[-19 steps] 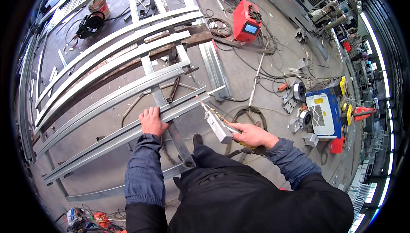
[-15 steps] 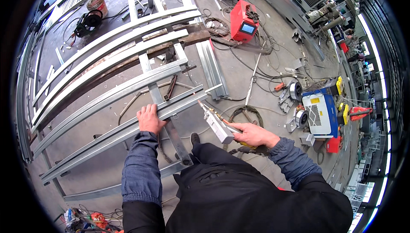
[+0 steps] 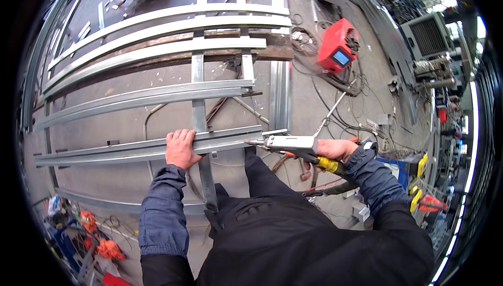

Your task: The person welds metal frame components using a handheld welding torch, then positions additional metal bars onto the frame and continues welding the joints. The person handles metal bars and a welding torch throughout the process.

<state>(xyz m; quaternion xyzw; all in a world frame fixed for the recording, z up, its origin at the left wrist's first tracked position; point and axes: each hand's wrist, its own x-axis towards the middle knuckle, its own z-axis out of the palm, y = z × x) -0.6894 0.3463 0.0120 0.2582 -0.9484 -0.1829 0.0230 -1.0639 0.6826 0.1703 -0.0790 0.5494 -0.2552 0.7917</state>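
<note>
My left hand [image 3: 181, 148] is wrapped over a long galvanized steel channel [image 3: 230, 138], close to where it crosses a flat steel crossbar [image 3: 198, 113]. The thumb lies along the channel's near side. In my right hand [image 3: 337, 150] is a handheld welding gun [image 3: 290, 143] with a grey box-shaped body and a narrow metal tip. Its tip points left and lies at the channel's near face, short of the right end; whether it touches I cannot tell. A yellow-wrapped section [image 3: 328, 164] and a dark hose trail from under the gun. Part of my right hand's fingers is hidden.
More steel rails [image 3: 157, 97] run across the frame beyond my left hand. At the far right stands a red machine [image 3: 338, 46] with a small screen. Cables [image 3: 335, 121] snake over the floor. Orange-red cloths [image 3: 110, 249] lie among clutter at the lower left.
The view has turned, so the rails lie more level. The welding gun has swung from slanted to nearly level, its tip now at the channel's near face. My left hand keeps its hold.
</note>
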